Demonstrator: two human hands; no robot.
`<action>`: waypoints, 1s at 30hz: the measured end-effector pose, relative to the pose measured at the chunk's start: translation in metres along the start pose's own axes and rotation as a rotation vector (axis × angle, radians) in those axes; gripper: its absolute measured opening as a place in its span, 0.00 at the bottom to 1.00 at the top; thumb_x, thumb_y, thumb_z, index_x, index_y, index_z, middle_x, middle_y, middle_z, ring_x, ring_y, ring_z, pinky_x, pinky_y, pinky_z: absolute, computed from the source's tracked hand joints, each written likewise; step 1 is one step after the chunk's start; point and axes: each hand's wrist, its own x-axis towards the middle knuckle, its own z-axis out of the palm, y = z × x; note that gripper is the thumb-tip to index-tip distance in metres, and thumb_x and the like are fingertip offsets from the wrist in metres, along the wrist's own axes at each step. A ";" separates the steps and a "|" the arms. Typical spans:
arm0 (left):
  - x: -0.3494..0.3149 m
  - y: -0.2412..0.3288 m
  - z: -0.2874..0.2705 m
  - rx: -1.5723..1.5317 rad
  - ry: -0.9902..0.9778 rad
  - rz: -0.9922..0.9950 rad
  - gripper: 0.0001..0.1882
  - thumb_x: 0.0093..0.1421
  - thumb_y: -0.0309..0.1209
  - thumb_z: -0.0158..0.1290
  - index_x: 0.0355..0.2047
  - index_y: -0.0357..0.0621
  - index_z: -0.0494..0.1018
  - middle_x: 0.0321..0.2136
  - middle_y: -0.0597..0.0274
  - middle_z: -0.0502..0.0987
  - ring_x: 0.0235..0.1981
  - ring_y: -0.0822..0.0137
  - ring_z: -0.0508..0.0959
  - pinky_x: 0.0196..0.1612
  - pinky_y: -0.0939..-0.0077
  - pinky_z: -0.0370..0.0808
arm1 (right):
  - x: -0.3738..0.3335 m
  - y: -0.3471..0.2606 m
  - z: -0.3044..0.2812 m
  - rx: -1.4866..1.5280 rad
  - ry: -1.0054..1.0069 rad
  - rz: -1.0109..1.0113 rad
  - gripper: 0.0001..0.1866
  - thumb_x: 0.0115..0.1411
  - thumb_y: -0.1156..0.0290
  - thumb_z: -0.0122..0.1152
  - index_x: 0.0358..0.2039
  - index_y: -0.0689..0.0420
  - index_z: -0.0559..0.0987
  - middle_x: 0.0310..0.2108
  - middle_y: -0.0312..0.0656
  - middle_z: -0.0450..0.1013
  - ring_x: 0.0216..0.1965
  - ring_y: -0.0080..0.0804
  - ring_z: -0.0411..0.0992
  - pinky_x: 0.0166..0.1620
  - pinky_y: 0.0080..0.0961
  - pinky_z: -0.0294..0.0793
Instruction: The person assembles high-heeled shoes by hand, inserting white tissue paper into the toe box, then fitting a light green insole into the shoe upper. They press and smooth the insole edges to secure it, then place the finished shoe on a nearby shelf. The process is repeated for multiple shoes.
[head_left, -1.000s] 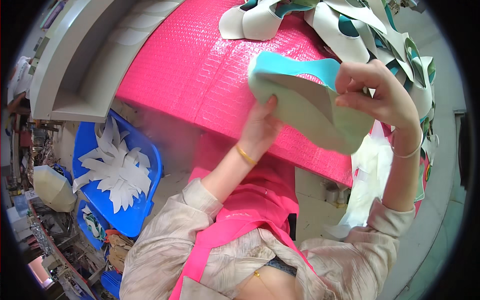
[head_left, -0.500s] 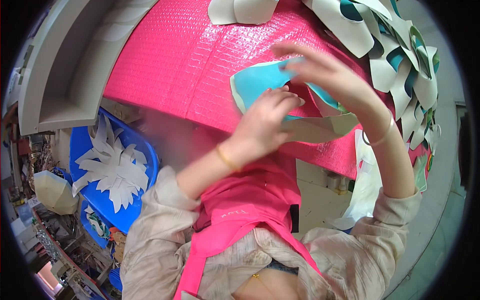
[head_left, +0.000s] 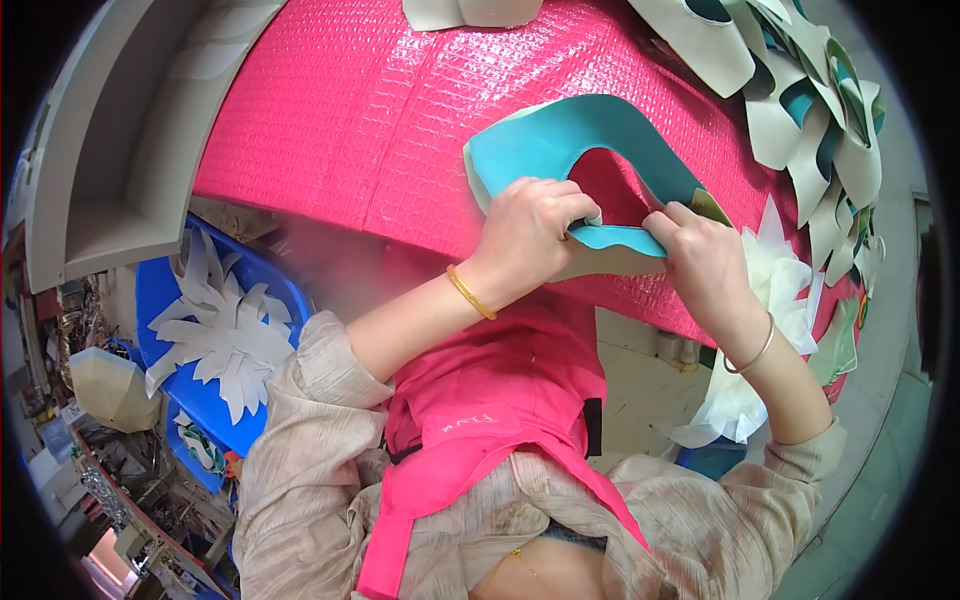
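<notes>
One bright pink cloth apron [head_left: 500,400], worn over a crinkled beige shirt, nearest. Next, one left hand [head_left: 528,225] and one right hand [head_left: 700,255], fingers folded and pinched narrow, both gripping one curved, flexible turquoise-and-off-white sheet piece [head_left: 555,135] with a large central opening. The piece lay at the near edge of the table, its bulk beyond both hands, its long axis running roughly crosswise to the body; the hands held its near band a short gap apart, neither clearly nearer. Whether it rested fully on the surface could not be told. Beneath, one table with a glossy, textured pink covering [head_left: 330,120]. Left of it, lower, one blue plastic bin [head_left: 220,400] holding pale, leaf-shaped offcuts [head_left: 225,325]; just beside that, a smaller blue container [head_left: 190,455] with mixed white and green scraps. At right, pale, pointed thin sheets [head_left: 770,280] hung beside the table. Farther, a heap of off-white, turquoise-lined pieces [head_left: 830,160] along the right edge; upper left, one grey, open-sided box-like housing [head_left: 150,120].
</notes>
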 end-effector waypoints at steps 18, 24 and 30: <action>-0.024 -0.017 0.004 0.805 -0.064 0.390 0.05 0.44 0.30 0.46 0.23 0.47 0.68 0.23 0.68 0.68 0.31 0.71 0.69 0.40 0.72 0.59 | 0.001 -0.015 0.083 0.128 0.299 0.075 0.06 0.44 0.78 0.52 0.24 0.57 0.76 0.26 0.42 0.70 0.27 0.34 0.72 0.29 0.26 0.72; -0.016 -0.018 0.012 0.570 0.088 0.034 0.08 0.40 0.32 0.59 0.16 0.46 0.70 0.19 0.64 0.70 0.28 0.64 0.70 0.37 0.69 0.61 | 0.054 0.017 0.050 0.310 -0.042 -0.045 0.04 0.42 0.76 0.59 0.21 0.60 0.78 0.22 0.53 0.72 0.26 0.47 0.72 0.31 0.35 0.72; 0.002 -0.021 0.009 0.459 -0.065 -0.318 0.15 0.43 0.38 0.60 0.27 0.41 0.77 0.22 0.57 0.75 0.30 0.59 0.73 0.38 0.67 0.62 | 0.086 0.032 0.035 0.472 -0.388 0.085 0.14 0.39 0.69 0.68 0.26 0.63 0.78 0.18 0.52 0.71 0.21 0.41 0.71 0.28 0.31 0.69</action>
